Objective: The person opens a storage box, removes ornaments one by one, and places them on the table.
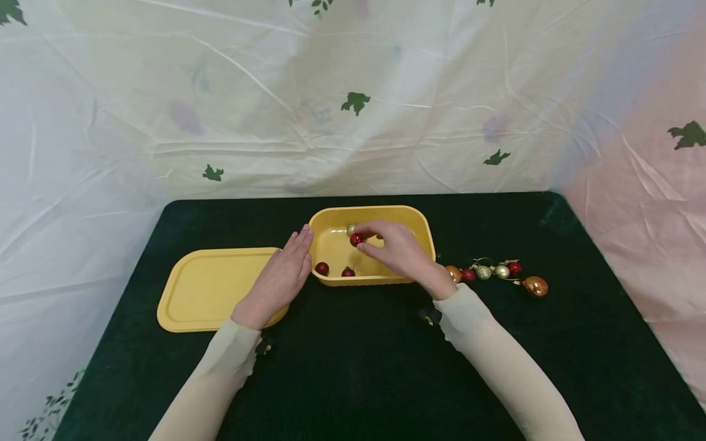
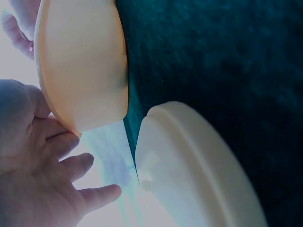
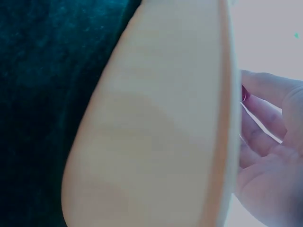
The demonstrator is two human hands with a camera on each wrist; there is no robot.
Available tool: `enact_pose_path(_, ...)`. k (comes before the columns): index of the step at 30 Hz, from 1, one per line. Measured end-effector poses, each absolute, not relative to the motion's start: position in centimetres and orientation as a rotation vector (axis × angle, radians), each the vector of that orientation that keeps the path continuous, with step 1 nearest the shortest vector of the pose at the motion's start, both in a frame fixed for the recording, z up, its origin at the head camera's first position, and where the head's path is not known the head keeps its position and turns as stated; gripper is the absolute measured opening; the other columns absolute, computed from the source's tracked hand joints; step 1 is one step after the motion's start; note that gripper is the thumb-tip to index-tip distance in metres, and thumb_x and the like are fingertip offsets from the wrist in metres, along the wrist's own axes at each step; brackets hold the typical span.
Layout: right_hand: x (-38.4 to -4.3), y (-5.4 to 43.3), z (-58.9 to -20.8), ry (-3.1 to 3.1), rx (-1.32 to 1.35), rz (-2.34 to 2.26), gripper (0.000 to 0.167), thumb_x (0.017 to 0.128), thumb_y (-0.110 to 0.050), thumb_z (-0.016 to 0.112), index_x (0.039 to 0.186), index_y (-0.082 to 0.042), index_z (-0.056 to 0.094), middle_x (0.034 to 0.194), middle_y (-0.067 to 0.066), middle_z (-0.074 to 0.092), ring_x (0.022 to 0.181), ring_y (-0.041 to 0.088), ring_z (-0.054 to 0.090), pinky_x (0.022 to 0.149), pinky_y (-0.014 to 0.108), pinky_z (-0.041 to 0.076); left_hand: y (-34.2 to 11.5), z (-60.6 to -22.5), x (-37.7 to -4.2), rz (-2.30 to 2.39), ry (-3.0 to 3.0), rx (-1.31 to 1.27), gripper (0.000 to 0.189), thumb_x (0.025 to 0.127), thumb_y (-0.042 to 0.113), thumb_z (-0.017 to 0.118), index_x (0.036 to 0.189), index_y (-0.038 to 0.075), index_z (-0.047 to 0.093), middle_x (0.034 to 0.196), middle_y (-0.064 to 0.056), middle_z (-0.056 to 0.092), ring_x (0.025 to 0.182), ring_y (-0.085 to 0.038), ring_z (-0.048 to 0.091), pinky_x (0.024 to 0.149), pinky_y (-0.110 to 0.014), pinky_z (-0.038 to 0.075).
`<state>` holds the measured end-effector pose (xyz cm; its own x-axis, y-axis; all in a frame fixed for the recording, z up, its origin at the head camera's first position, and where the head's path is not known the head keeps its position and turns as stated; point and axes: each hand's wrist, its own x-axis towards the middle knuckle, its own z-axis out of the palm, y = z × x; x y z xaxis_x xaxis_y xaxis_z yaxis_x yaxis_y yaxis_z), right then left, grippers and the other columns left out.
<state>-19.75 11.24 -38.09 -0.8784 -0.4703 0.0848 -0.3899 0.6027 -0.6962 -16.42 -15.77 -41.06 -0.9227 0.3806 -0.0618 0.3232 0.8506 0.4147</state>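
Observation:
A yellow rectangular container (image 1: 372, 280) stands on the dark green table. My left hand (image 1: 282, 272) rests against its left rim with fingers fairly straight; the left wrist view shows the fingertips at the rim. Over the container's inside, my right hand (image 1: 399, 248) pinches a small red bauble (image 1: 356, 240) between thumb and fingers. In the right wrist view, the container wall hides most of that bauble (image 3: 245, 93). Inside lie a red bauble (image 1: 322, 268) at the left, another red bauble (image 1: 348, 272) near the front, and a pale gold bauble (image 1: 351, 229) behind the held one.
A yellow lid (image 1: 212, 291) lies flat at the left, partly under my left forearm and hand. Right of the container is a loose row of several baubles, among them a glittery one (image 1: 483, 272) and a copper one (image 1: 535, 286). A pale patterned cloth (image 1: 386, 141) hangs behind the table.

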Motion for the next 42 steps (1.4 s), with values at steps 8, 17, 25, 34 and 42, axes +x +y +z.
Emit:
enact_pose_path(8, -18.7, 12.7, -37.2, 2.727, -0.699, -1.228, 0.033, 0.100, -0.019, 0.072, 0.131, -0.009, 0.069, 0.124, 0.004, 0.071, 0.116, 0.028, 0.065, 0.103, 0.049, 0.052, -15.8, -41.1, -16.3, 0.614, 2.890, 0.553, 0.060, 0.114, 0.033, 0.034, 0.166, 0.010, 0.018, 0.173, -0.003, 0.011, 0.158, -0.030, 0.018, 0.122, -0.059, 0.024)
enact_pose_path(17, -17.4, 14.4, -36.7, 2.774, -0.673, -1.276, 0.033, 0.099, -0.022, 0.073, 0.130, -0.012, 0.069, 0.124, 0.002, 0.070, 0.116, 0.022, 0.065, 0.101, 0.049, 0.053, -15.7, -41.0, -16.2, 0.613, 2.882, 0.537, 0.060, 0.114, 0.034, 0.034, 0.166, 0.011, 0.017, 0.173, -0.001, 0.010, 0.158, -0.029, 0.016, 0.122, -0.059, 0.024)
enact_pose_path(25, -16.4, 15.6, -37.0, 2.779, -0.648, -1.328, 0.031, 0.100, -0.022, 0.072, 0.128, -0.011, 0.069, 0.120, 0.003, 0.070, 0.114, 0.029, 0.066, 0.100, 0.055, 0.052, -15.7, -41.0, -16.1, 0.611, 2.888, 0.540, 0.060, 0.114, 0.034, 0.034, 0.166, 0.011, 0.018, 0.173, -0.002, 0.010, 0.158, -0.029, 0.016, 0.123, -0.059, 0.024)
enact_pose_path(34, -15.2, 17.2, -36.5, 2.810, -0.580, -1.355, 0.031, 0.100, -0.025, 0.072, 0.128, -0.013, 0.069, 0.122, 0.002, 0.071, 0.115, 0.028, 0.065, 0.101, 0.055, 0.052, -15.7, -40.9, -16.1, 0.616, 2.881, 0.537, 0.060, 0.114, 0.034, 0.034, 0.166, 0.011, 0.018, 0.173, -0.001, 0.009, 0.158, -0.029, 0.015, 0.123, -0.059, 0.023)
enact_pose_path(42, -14.4, 19.6, -35.8, 2.878, -0.501, -1.347, 0.034, 0.100, -0.026, 0.072, 0.130, -0.010, 0.068, 0.124, 0.007, 0.069, 0.115, 0.032, 0.065, 0.097, 0.056, 0.054, -15.8, -40.7, -16.2, 0.610, 2.877, 0.538, 0.060, 0.114, 0.034, 0.034, 0.166, 0.011, 0.018, 0.173, -0.001, 0.009, 0.158, -0.028, 0.015, 0.123, -0.059, 0.023)
